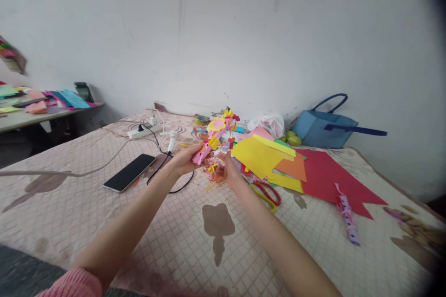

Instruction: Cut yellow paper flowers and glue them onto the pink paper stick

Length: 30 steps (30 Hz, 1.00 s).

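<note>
My left hand [187, 159] is closed round the lower part of a pink paper craft [202, 152], which has yellow and pink flower shapes [216, 124] at its upper end. Close to its right side is my right hand [227, 167], with fingers bent near the craft; whether they hold a small piece is too small to tell. Small paper scraps [211, 168] lie on the cloth between and below both hands. Just right of my right hand are yellow paper sheets [259, 155] and scissors with red and yellow-green handles [271, 193].
A black-screened phone [130, 172] lies at left, near a glue gun [172, 141] and a power strip [144, 130] with cables. Red paper [336, 176], a rolled purple paper piece [348, 220] and a blue bag [324, 129] are at right. Another paper-covered table [52, 115] stands far left.
</note>
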Tool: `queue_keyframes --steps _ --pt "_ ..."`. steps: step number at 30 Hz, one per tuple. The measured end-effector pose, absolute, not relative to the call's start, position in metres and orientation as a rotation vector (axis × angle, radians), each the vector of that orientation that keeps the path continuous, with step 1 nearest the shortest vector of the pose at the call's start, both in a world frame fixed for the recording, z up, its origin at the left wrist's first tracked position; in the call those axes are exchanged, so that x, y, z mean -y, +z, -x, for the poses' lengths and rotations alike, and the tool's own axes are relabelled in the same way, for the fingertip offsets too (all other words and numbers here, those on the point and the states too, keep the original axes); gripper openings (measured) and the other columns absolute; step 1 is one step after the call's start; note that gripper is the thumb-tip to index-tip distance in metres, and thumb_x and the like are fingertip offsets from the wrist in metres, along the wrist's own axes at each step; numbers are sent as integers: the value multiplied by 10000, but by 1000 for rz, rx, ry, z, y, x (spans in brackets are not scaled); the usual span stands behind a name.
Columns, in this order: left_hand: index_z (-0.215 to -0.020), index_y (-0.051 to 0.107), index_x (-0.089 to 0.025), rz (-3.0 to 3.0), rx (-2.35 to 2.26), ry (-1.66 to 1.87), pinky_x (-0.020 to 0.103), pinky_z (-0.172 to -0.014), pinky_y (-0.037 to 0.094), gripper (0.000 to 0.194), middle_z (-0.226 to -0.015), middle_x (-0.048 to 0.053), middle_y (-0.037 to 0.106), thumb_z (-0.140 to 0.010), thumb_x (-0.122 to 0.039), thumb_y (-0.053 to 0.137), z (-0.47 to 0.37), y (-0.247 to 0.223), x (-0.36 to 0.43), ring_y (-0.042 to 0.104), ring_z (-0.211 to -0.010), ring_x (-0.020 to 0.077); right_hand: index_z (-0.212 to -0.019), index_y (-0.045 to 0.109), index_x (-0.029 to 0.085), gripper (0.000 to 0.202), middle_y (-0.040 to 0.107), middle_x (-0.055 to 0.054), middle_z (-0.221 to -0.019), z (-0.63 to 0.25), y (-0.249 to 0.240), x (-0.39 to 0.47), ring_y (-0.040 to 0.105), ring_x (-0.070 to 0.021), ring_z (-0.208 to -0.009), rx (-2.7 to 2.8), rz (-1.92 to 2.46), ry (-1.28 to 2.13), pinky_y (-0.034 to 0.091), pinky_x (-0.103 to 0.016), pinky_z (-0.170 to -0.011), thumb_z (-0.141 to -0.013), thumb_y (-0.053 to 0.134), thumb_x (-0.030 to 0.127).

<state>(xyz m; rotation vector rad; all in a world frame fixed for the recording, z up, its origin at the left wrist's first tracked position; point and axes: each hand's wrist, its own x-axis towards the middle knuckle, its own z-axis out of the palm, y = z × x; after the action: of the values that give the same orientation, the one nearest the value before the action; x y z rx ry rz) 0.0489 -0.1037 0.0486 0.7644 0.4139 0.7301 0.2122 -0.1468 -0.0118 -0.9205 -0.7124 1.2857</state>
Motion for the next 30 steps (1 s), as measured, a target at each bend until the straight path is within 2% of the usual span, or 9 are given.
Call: queue_keyframes --steps 4,8,10,13,16,19,22,25,30 --pt "-901 624 -73 -794 -377 723 245 -558 511 239 -800 120 669 -919 -224 439 -52 49 106 641 -672 159 -1005 588 224 615 656 3 -753 -195 -9 151 453 -82 -355 829 843 1442 370 -225 -317 -708 475 751" --pt "-910 619 -69 -812 -389 696 264 -573 526 264 -764 118 672 -927 -244 423 -52 49 106 647 -653 164 -972 599 213 641 620 12 -691 -191 -4 164 430 -75 -382 973 702 1542 383 -212 -350 -704 443 774" --pt "-919 613 -73 -788 -413 709 226 -530 511 245 -784 117 675 -926 -233 427 -51 50 106 655 -673 162 -900 607 198 574 559 31 -607 -193 -1 170 413 -73 -388 1028 735 1492 362 -201 -354 -719 490 730" --pt "-927 604 -91 -762 -415 749 205 -511 502 197 -826 110 677 -917 -208 445 -50 51 107 666 -743 173 -776 597 184 393 418 75 -485 -200 -1 178 349 -60 -371 1077 848 1364 274 -182 -338 -706 652 567" --pt "-914 594 -104 -760 -412 763 210 -518 502 168 -832 101 674 -911 -201 457 -51 49 108 666 -754 175 -714 581 185 299 344 94 -457 -204 -2 182 296 -50 -369 1055 889 1255 221 -181 -339 -700 696 461" --pt "-924 589 -108 -773 -422 770 217 -518 495 169 -823 104 672 -913 -207 453 -54 47 108 663 -740 176 -723 580 195 247 362 89 -487 -204 -1 185 297 -49 -388 1011 920 1106 220 -183 -353 -740 659 428" --pt "-937 595 -99 -787 -452 769 221 -533 493 200 -796 102 673 -924 -207 428 -57 45 108 654 -690 158 -810 609 205 207 400 84 -537 -198 6 188 314 -50 -413 1013 943 992 231 -188 -369 -733 671 387" --pt "-934 613 -94 -805 -438 750 231 -548 492 208 -767 89 673 -917 -222 450 -59 44 108 628 -602 134 -887 628 204 228 375 86 -543 -189 15 191 328 -60 -421 1093 986 910 247 -200 -379 -731 663 366" --pt "-873 631 -108 -806 -401 751 230 -545 489 144 -715 64 664 -875 -213 531 -60 41 107 618 -581 135 -815 631 191 158 420 75 -536 -178 21 190 328 -67 -427 1082 1066 858 248 -212 -395 -732 623 325"
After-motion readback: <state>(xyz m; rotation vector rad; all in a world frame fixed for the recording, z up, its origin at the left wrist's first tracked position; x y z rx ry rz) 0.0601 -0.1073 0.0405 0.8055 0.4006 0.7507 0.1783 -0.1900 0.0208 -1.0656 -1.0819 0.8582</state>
